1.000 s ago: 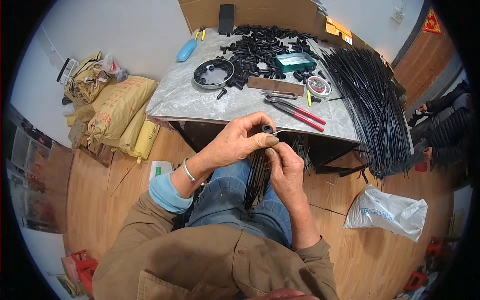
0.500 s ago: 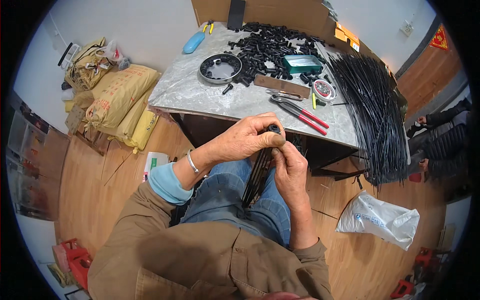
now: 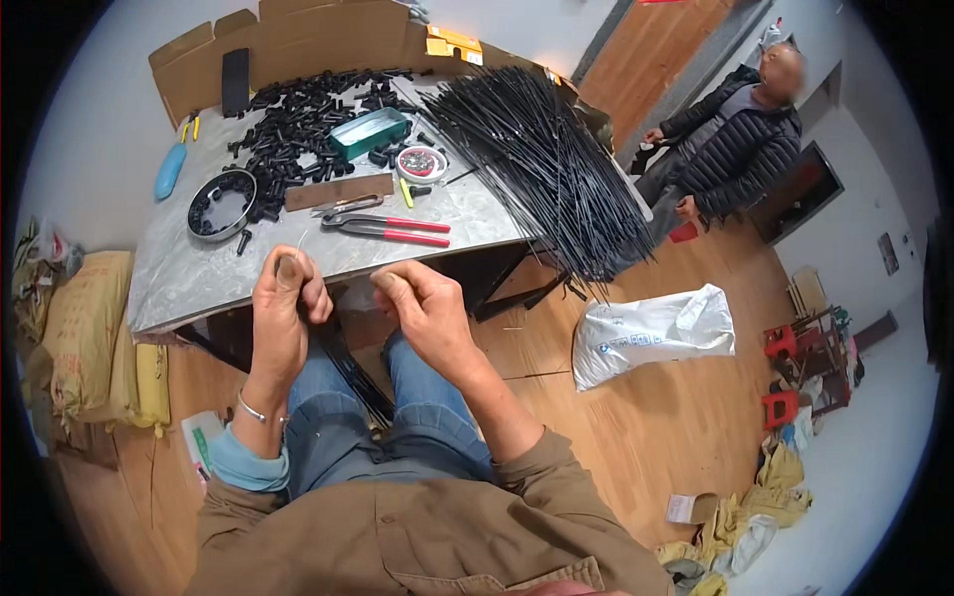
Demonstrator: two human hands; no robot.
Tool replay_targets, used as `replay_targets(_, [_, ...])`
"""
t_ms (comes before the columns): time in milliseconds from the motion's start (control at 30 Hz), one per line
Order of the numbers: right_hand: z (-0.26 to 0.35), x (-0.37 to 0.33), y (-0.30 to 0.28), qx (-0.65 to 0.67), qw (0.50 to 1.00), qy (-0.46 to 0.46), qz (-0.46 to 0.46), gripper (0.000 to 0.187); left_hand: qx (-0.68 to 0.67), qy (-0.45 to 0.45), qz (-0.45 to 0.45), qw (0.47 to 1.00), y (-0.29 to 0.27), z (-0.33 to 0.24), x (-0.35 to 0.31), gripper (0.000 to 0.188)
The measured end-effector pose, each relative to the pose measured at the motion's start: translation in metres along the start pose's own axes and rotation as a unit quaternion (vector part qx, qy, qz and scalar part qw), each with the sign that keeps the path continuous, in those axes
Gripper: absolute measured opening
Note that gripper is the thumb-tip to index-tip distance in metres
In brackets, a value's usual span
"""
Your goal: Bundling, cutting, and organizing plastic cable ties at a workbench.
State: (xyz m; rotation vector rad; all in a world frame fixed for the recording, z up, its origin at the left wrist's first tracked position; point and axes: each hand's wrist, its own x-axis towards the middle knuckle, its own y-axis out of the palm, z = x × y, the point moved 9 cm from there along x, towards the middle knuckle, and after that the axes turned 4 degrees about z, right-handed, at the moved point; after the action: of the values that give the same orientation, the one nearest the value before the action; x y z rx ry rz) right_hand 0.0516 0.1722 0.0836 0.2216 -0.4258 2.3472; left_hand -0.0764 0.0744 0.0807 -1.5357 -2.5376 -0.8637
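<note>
My left hand [image 3: 286,303] is raised in front of the table's edge, thumb up and fingers curled closed. A bundle of thin black rods [image 3: 356,385] runs from beneath its fingers down between my legs; the rods' upper ends are hidden by the hand. To the right, apart from it, my right hand [image 3: 427,306] is closed, thumb pressed to the forefinger; anything pinched there is too small to make out. Nearest beyond the hands lie red-handled pincers [image 3: 393,231] and a single black bolt-shaped piece [image 3: 244,241] on the grey tabletop [image 3: 179,283].
Many black bolt-shaped pieces [image 3: 288,129] cover the table's back, near a round metal dish [image 3: 221,236], green box [image 3: 370,132] and brown bar [image 3: 340,192]. Long black rods [image 3: 556,169] overhang the right side. A white sack [image 3: 651,338] lies on the floor; another person [image 3: 730,139] stands beyond.
My hands have come apart, the left going left and the right drawing away from the black piece atop the rods. The view has swung right, bringing the other person fully in.
</note>
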Motion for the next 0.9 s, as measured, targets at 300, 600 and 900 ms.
replay_targets(300, [-0.059, 0.059, 0.014, -0.401, 0.9, -0.167, -0.038, 0.02, -0.044, -0.062, -0.125, 0.989, -0.013, 0.037, -0.033, 0.059])
replay_targets(600, [-0.062, 0.075, -0.011, -0.478, 0.864, -0.156, -0.014, 0.021, 0.033, -0.05, -0.181, 0.982, -0.032, 0.028, -0.043, 0.061])
replay_targets(900, [-0.052, 0.086, -0.028, -0.468, 0.846, -0.246, -0.063, 0.029, 0.036, -0.057, -0.147, 0.987, -0.025, 0.035, -0.035, 0.061])
